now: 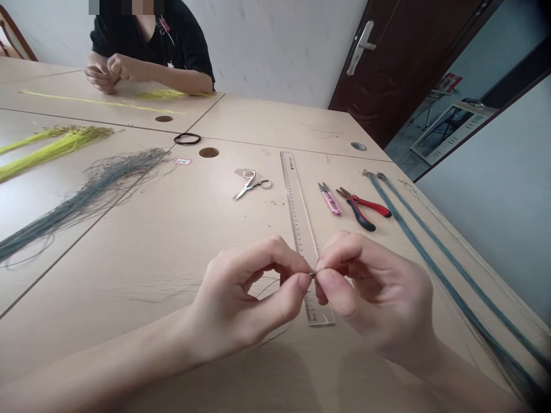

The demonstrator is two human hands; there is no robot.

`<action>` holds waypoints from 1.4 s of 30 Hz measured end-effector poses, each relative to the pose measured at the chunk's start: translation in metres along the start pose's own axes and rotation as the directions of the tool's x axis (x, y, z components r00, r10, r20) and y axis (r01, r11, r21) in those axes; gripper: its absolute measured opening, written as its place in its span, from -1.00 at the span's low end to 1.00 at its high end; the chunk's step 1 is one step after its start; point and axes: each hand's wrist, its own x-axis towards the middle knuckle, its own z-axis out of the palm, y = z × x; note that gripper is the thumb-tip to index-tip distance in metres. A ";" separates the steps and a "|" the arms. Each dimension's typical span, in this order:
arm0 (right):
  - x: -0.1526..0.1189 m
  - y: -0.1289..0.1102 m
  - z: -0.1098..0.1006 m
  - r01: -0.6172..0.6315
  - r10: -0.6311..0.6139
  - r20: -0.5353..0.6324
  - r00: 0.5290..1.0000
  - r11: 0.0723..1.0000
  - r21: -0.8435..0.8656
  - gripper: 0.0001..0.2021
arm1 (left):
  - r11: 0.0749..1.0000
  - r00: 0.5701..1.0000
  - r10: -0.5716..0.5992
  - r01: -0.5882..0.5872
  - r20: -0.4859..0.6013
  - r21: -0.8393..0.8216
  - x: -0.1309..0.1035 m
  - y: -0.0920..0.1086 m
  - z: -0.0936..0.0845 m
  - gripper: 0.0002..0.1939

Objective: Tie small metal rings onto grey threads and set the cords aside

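Observation:
My left hand (262, 292) and my right hand (370, 292) meet above the lower end of a clear ruler (303, 229). Both are closed in a pinch, thumb against fingertips. Between them is a small dark end piece (313, 274) of a thin grey cord (269, 285), whose strands pass behind my left hand and trail over the table. The fingertips mostly cover this end piece, so its exact shape cannot be made out. Beyond my right hand lie pink thread snips (329, 201) and pliers (364, 209) with red and black handles.
Small scissors (249, 184) lie left of the ruler. Grey cord bundles (99, 189) and yellow ones (55, 150) spread at left; blue-grey bundles (413, 235) run along the right edge. A black band (187, 139) lies near a table hole (209, 152). A person (150, 51) sits opposite, handling yellow cords.

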 end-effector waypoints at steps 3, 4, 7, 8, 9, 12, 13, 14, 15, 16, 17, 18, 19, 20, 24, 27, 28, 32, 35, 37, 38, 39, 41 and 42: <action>0.000 0.002 0.000 0.061 -0.061 -0.004 0.998 0.998 -0.009 -0.89 | 1.000 1.000 -0.001 0.001 -0.009 0.008 0.000 0.000 0.000 -0.87; 0.000 0.003 0.000 0.080 -0.080 -0.004 0.997 0.997 -0.012 -0.88 | 1.000 1.000 -0.002 0.002 -0.010 0.012 0.000 0.000 0.000 -0.87; -0.001 0.005 0.000 0.138 -0.138 -0.005 0.990 0.990 -0.028 -0.87 | 0.999 1.000 0.003 -0.002 -0.010 0.032 0.000 0.000 0.000 -0.86; -0.001 0.005 -0.001 0.153 -0.153 -0.006 0.988 0.988 -0.036 -0.86 | 0.999 1.000 0.006 -0.006 -0.012 0.037 0.000 -0.001 0.000 -0.86; -0.001 0.006 -0.001 0.167 -0.167 -0.006 0.986 0.985 -0.044 -0.85 | 0.999 1.000 0.009 -0.009 -0.013 0.039 0.000 -0.001 0.000 -0.86; -0.001 0.005 0.000 0.196 -0.198 -0.014 0.980 0.978 -0.064 -0.84 | 0.999 1.000 0.004 -0.004 -0.015 0.032 -0.001 0.000 0.000 -0.85; -0.001 0.005 0.000 0.206 -0.208 -0.015 0.978 0.976 -0.067 -0.83 | 1.000 1.000 0.002 -0.001 -0.013 0.030 -0.002 0.000 0.000 -0.85; -0.001 0.005 0.000 0.214 -0.216 -0.016 0.976 0.974 -0.068 -0.83 | 1.000 1.000 -0.001 0.001 -0.010 0.029 -0.002 0.000 0.000 -0.85; -0.001 0.005 0.000 0.218 -0.220 -0.016 0.975 0.973 -0.069 -0.82 | 1.000 1.000 0.000 0.000 -0.009 0.028 -0.003 0.001 0.000 -0.84; -0.001 0.005 0.000 0.221 -0.222 -0.014 0.975 0.973 -0.067 -0.82 | 1.000 1.000 0.004 -0.004 -0.006 0.026 -0.003 0.001 0.000 -0.84; -0.001 0.005 0.000 0.226 -0.227 -0.012 0.974 0.972 -0.064 -0.82 | 1.000 1.000 0.008 -0.008 -0.004 0.023 -0.003 0.001 0.000 -0.84; -0.002 0.006 0.000 0.229 -0.230 -0.010 0.973 0.971 -0.060 -0.82 | 1.000 1.000 0.015 -0.015 -0.003 0.020 -0.003 0.001 0.000 -0.84; -0.002 0.006 0.000 0.231 -0.232 -0.010 0.973 0.971 -0.057 -0.82 | 1.000 1.000 0.021 -0.021 -0.001 0.015 -0.003 0.002 0.000 -0.84; -0.002 0.006 0.000 0.236 -0.237 -0.008 0.971 0.970 -0.053 -0.82 | 1.000 1.000 0.023 -0.023 0.001 0.011 -0.002 0.002 0.000 -0.84; -0.002 0.006 0.000 0.244 -0.244 0.000 0.970 0.968 -0.051 -0.81 | 1.000 1.000 0.031 -0.031 0.003 -0.004 -0.001 0.001 0.000 -0.84; -0.002 0.004 0.000 0.256 -0.257 0.002 0.967 0.965 -0.064 -0.80 | 0.999 0.999 0.033 -0.033 -0.003 -0.001 -0.002 0.001 0.001 -0.83; -0.002 0.004 0.000 0.264 -0.264 0.001 0.964 0.962 -0.067 -0.80 | 1.000 1.000 0.031 -0.031 -0.003 -0.001 -0.003 0.001 0.001 -0.83; -0.003 0.005 0.000 0.268 -0.268 0.000 0.963 0.961 -0.071 -0.77 | 0.999 0.999 0.036 -0.036 0.000 -0.011 -0.004 0.003 0.000 -0.83; -0.003 0.005 -0.001 0.273 -0.273 -0.001 0.962 0.959 -0.079 -0.73 | 0.999 0.999 0.037 -0.037 0.004 -0.011 -0.003 0.003 0.000 -0.82; -0.004 0.005 -0.001 0.287 -0.289 -0.005 0.957 0.953 -0.099 -0.73 | 0.999 0.999 0.035 -0.035 0.001 -0.009 -0.002 0.003 0.001 -0.82; -0.004 0.005 -0.002 0.293 -0.296 -0.008 0.955 0.950 -0.109 -0.73 | 0.999 0.999 0.035 -0.035 0.000 -0.008 -0.002 0.003 0.001 -0.82; -0.004 0.004 -0.002 0.293 -0.296 -0.007 0.955 0.949 -0.117 -0.74 | 0.999 0.999 0.037 -0.037 0.000 -0.009 -0.003 0.003 0.001 -0.82; -0.004 0.004 -0.002 0.295 -0.298 -0.008 0.955 0.948 -0.117 -0.75 | 0.999 0.999 0.036 -0.036 0.005 -0.008 -0.003 0.003 0.001 -0.82; -0.004 0.004 -0.002 0.293 -0.296 -0.009 0.955 0.950 -0.112 -0.75 | 0.999 0.999 0.036 -0.036 0.008 -0.010 -0.003 0.003 0.001 -0.82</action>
